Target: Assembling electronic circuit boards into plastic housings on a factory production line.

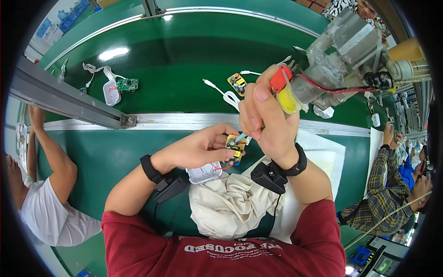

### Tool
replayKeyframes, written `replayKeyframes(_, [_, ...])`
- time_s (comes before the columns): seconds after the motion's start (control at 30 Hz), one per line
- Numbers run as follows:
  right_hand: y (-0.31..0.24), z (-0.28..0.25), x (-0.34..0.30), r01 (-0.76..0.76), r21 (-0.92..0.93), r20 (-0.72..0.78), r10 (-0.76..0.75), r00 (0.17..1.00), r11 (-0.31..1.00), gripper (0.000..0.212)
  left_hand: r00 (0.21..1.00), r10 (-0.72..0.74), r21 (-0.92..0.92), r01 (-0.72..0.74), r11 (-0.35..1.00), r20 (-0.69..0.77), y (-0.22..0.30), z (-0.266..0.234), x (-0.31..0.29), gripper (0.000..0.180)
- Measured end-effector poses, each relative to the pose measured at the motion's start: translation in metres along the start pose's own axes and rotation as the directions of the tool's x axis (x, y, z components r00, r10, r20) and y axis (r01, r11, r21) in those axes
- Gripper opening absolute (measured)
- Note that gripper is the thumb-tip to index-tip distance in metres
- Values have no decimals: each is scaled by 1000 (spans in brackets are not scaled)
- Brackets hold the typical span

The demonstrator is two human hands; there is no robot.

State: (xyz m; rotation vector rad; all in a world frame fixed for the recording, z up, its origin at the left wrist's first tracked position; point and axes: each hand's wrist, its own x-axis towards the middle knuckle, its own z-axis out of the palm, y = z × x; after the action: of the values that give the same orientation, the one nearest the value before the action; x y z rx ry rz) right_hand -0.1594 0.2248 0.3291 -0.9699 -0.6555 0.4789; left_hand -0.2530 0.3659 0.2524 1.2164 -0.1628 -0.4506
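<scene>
Circuit board (235, 147), small and yellow, sat pinched in my left hand (203, 148) just above a white plastic shell (204, 173) and a cream cloth (228, 203) on the green desk (110, 157). My right hand (267, 120) was clenched around a hanging tool (323, 69) with a yellow and red grip, its tip at the board. Farther off on the conveyor belt (184, 51) lay another board (237, 83), a white cable (226, 94) and a green board (127, 84). Other people sat at both sides.
</scene>
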Motion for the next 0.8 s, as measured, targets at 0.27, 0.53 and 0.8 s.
replayKeyframes(0.27, [-7, 5, 1, -15, 0, -41, 15, 999, 1000, 16, 1000, -10, 28, 10, 1000, 21, 0, 1, -3, 31])
replayKeyframes(0.53, [-11, 6, 5, 49, -97, -47, -54, 997, 994, 27, 996, -79, 0, 80, 997, 45, -4, -15, -7, 38])
replayKeyframes(0.8, [-10, 25, 6, 52, -42, 5, -52, 999, 998, 30, 976, -160, -161, 183, 970, 148, 20, -63, -45, 44])
